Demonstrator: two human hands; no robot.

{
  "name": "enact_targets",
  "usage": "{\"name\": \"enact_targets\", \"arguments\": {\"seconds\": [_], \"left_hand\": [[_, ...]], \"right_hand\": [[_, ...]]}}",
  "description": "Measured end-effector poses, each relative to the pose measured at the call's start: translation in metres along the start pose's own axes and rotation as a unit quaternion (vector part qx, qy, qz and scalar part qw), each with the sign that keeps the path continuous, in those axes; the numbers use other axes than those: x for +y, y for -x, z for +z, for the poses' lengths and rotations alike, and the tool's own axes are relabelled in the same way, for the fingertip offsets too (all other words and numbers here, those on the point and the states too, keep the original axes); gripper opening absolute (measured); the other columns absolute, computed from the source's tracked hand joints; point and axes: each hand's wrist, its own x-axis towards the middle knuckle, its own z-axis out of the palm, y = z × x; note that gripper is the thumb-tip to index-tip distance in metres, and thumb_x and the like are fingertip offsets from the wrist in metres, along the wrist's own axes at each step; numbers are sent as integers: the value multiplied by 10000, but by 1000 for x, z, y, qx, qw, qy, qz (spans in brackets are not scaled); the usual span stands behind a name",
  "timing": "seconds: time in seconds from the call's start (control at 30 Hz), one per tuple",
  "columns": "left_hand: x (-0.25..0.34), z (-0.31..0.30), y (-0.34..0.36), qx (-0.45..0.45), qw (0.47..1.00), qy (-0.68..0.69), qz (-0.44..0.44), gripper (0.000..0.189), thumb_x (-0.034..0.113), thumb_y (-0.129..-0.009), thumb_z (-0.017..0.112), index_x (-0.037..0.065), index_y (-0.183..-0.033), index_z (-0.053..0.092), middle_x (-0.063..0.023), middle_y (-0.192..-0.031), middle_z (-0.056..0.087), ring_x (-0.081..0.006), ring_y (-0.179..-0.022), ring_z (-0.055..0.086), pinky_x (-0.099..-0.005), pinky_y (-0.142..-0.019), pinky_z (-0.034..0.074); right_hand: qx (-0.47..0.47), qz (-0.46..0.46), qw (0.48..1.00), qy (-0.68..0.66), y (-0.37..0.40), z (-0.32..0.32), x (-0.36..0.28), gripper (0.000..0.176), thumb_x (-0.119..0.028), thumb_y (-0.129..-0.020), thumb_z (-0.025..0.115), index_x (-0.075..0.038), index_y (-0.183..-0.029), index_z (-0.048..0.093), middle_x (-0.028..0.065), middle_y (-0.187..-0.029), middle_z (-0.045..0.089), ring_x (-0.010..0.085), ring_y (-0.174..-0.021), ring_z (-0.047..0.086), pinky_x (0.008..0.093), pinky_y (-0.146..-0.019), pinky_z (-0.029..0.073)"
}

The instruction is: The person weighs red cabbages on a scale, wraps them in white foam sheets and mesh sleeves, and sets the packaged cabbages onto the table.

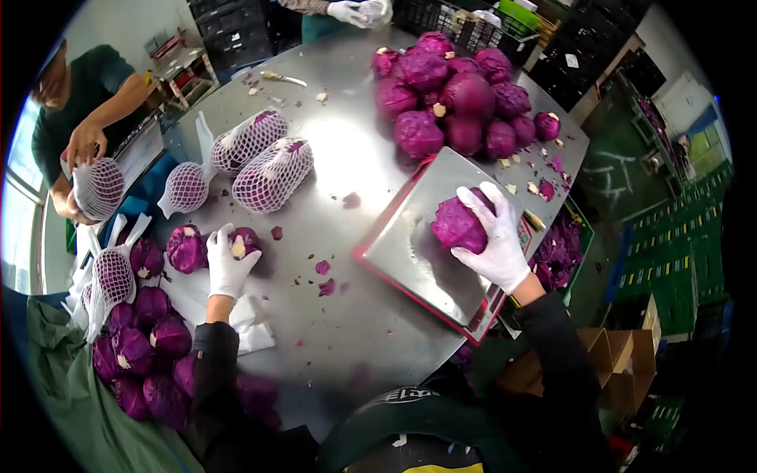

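Observation:
White gloves cover both hands. My right hand (498, 240) is wrapped round a red cabbage (457, 224) over the steel plate of a red-edged scale (418, 252); whether the cabbage rests on the plate I cannot tell. At the left, my left hand (229, 264) has its fingers on a smaller red cabbage (247, 241), beside another cabbage (186, 248). White foam nets (272, 175) enclose several cabbages above my left hand. More bare cabbages (150, 339) lie below and left of it.
A big heap of cabbages (465, 94) covers the table's far right. A knife (284, 78) lies at the far edge. One person (87, 110) at the left holds a netted cabbage (98, 189); another person's gloved hands (359, 12) show at the top. Right of the scale stands a crate of leaves (561, 252).

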Motion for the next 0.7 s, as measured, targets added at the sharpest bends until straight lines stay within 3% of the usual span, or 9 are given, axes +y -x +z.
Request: {"name": "enact_targets", "arguments": {"seconds": [0.07,0.13,0.2,0.3,0.43,0.57,0.63,0.7], "left_hand": [[-2,0,2,9,999,17,-31,709,171,-645,855,31,-1234,485,-208,-1237,470,-320,-1084,529,-416,-938,463],[-18,2,2,23,986,135,-99,678,161,-668,853,31,-1224,487,-171,-1189,506,-271,-1042,553,-386,-900,487],[2,-9,6,27,947,284,-151,617,134,-718,837,37,-1219,489,-102,-1108,562,-192,-979,585,-321,-833,520],[74,-52,17,19,905,397,-154,555,98,-797,780,39,-1254,471,-97,-1183,566,-192,-1027,593,-316,-850,528],[133,-79,20,-8,898,433,-77,563,89,-834,741,51,-1314,450,-120,-1234,555,-213,-1104,582,-341,-942,512],[190,-80,35,-46,893,445,-49,575,71,-830,735,50,-1321,438,-130,-1252,541,-226,-1115,582,-343,-947,516],[210,-76,40,-65,903,423,-29,585,68,-826,738,50,-1326,434,-131,-1258,534,-226,-1118,579,-344,-947,518],[221,-67,43,-84,913,400,5,638,50,-794,765,54,-1332,423,-132,-1258,529,-223,-1120,579,-351,-950,522]], "right_hand": [[-12,5,999,35,3,-1,4,881,-263,-628,796,-261,-1432,436,219,-1446,305,455,-1282,340,529,-1095,304],[-64,20,996,55,2,-8,-1,926,-325,-651,794,-289,-1471,366,227,-1488,253,470,-1328,293,539,-1110,288],[-88,3,996,27,2,-19,-2,1006,-386,-642,812,-312,-1504,299,225,-1510,219,475,-1364,247,574,-1106,270],[-69,-26,995,60,5,-27,6,1064,-429,-646,815,-333,-1531,232,204,-1537,184,452,-1401,206,613,-1091,247],[-109,-13,993,52,12,-33,6,1063,-460,-660,808,-335,-1536,219,206,-1549,167,452,-1420,181,609,-1110,212],[-49,-46,996,53,18,-46,13,1054,-522,-677,774,-293,-1542,216,208,-1539,180,450,-1410,192,587,-1127,200],[-48,-33,997,59,23,-60,13,1073,-564,-689,772,-252,-1554,219,168,-1557,177,397,-1421,194,498,-1160,184],[-37,-27,998,45,28,-68,19,1054,-535,-697,777,-243,-1551,235,188,-1547,210,360,-1442,175,473,-1167,195]]}}
